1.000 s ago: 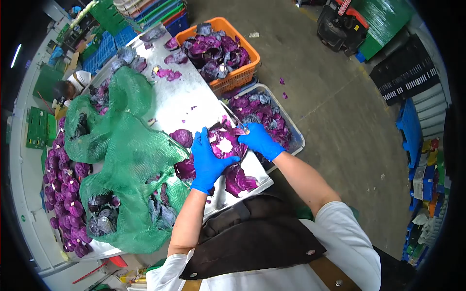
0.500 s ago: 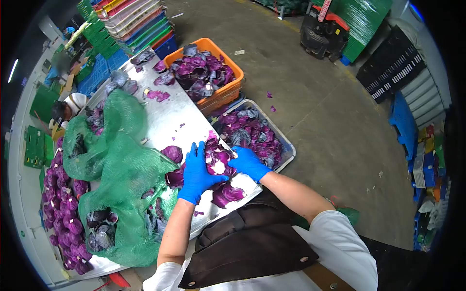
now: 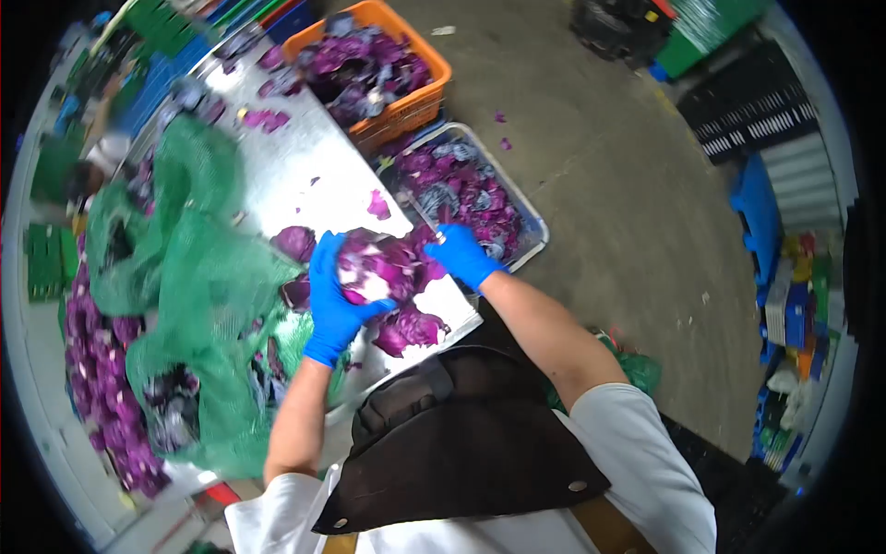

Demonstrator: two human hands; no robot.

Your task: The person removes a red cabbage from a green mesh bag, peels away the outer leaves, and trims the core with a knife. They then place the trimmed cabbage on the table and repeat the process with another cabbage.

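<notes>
Blue gloves cover both hands. My left hand (image 3: pixel 335 300) is wrapped round the left side of a red cabbage (image 3: pixel 374 263) on the metal table (image 3: pixel 295 175). My right hand (image 3: pixel 464 256) is closed at the right of the cabbage, by the table edge; a small part of something shows at its fingers, too little to name. Loose purple leaves (image 3: pixel 411 331) lie just below the cabbage, and a smaller cabbage (image 3: pixel 295 243) sits to its left. Beyond my right hand is a grey bin (image 3: pixel 540 231) filled with torn leaves.
An orange crate (image 3: pixel 406 120) of leaves stands beyond the bin. Green netting (image 3: pixel 212 305) covers part of the table's left side, with many cabbages (image 3: pixel 101 388) past it. Another person (image 3: pixel 109 152) is at the far left. A black crate (image 3: pixel 748 102) stands at right.
The view has shifted, so most things sit higher and further left. The cabbage has turned under my left hand, and my right hand has come a little away from it.
</notes>
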